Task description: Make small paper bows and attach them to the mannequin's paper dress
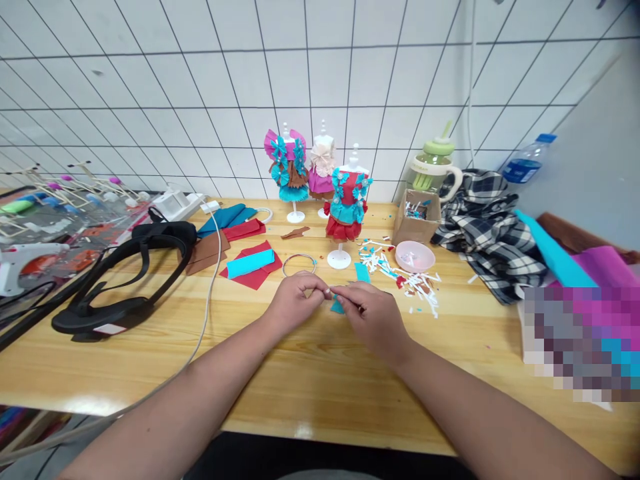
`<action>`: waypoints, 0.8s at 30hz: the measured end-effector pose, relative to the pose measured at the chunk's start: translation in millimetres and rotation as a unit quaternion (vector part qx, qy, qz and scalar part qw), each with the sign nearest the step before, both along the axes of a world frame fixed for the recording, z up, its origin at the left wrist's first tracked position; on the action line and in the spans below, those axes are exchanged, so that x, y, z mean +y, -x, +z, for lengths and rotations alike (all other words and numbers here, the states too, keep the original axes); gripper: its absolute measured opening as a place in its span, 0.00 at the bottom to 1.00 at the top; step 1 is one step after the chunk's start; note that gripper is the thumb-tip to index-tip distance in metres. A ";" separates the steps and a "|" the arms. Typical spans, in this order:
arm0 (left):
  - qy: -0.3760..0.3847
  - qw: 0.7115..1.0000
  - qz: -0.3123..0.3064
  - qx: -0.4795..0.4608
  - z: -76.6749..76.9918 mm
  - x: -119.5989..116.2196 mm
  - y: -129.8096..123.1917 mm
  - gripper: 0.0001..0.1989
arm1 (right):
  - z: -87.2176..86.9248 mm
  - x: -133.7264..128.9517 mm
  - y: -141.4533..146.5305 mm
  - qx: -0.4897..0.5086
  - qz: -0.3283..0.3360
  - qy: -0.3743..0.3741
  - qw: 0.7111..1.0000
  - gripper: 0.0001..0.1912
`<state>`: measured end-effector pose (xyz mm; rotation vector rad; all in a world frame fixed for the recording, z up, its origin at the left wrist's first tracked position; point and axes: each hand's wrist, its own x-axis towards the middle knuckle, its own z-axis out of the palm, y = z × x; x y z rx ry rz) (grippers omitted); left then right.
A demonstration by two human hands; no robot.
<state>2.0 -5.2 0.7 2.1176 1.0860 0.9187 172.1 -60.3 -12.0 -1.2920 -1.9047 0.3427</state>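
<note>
At the middle of the table, my left hand (300, 300) and my right hand (374, 315) meet with their fingertips pinched. Whatever sits between the fingers is too small to make out. A small piece of teal crepe paper (337, 306) shows just below the fingertips; I cannot tell if it is held or lies on the wood. Another strip of teal paper (362, 272) lies beyond my right hand. Behind my hands stands a mini dress form (350, 200) in a red and turquoise paper dress, and a metal ring (299, 265) lies to its left.
Two more dressed forms (287, 170) stand by the tiled wall. White paper scraps (420, 287), a pink bowl (415, 257), a cardboard box (416, 223) and a jug (434, 167) are right. Folded turquoise paper (250, 264), a cable (210, 300) and a black headset (125, 293) lie left.
</note>
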 end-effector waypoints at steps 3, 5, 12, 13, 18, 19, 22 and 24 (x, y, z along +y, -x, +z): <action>-0.007 1.000 0.005 -0.018 0.5 -1.6 -0.7 0.11 | -1.1 -0.1 0.8 -0.024 -0.007 0.004 1.000 0.13; 0.002 1.000 0.004 -0.016 1.6 -2.5 -1.2 0.11 | -1.6 0.3 0.2 -0.030 -0.016 0.012 0.999 0.12; 0.006 1.000 -0.012 0.023 5.9 -4.6 -2.4 0.07 | 2.6 1.3 -3.7 0.017 -0.056 0.014 0.998 0.10; 0.000 1.000 -0.008 0.031 5.7 -4.6 -2.5 0.07 | 3.6 1.0 -3.4 0.021 -0.053 0.012 0.998 0.09; -0.014 0.999 0.001 0.045 3.1 -4.1 -2.6 0.07 | 6.4 0.4 -1.4 0.031 -0.041 0.021 0.998 0.07; -0.015 0.999 0.000 0.045 2.7 -4.1 -2.7 0.07 | 6.4 0.5 -1.2 0.036 -0.042 0.024 0.998 0.07; -0.017 0.999 -0.007 0.042 2.3 -4.8 -2.9 0.07 | 5.7 0.8 -1.2 0.050 -0.051 0.030 0.997 0.05; -0.019 0.999 -0.008 0.040 2.4 -5.4 -3.3 0.07 | 5.2 0.8 -1.1 0.056 -0.057 0.028 0.996 0.05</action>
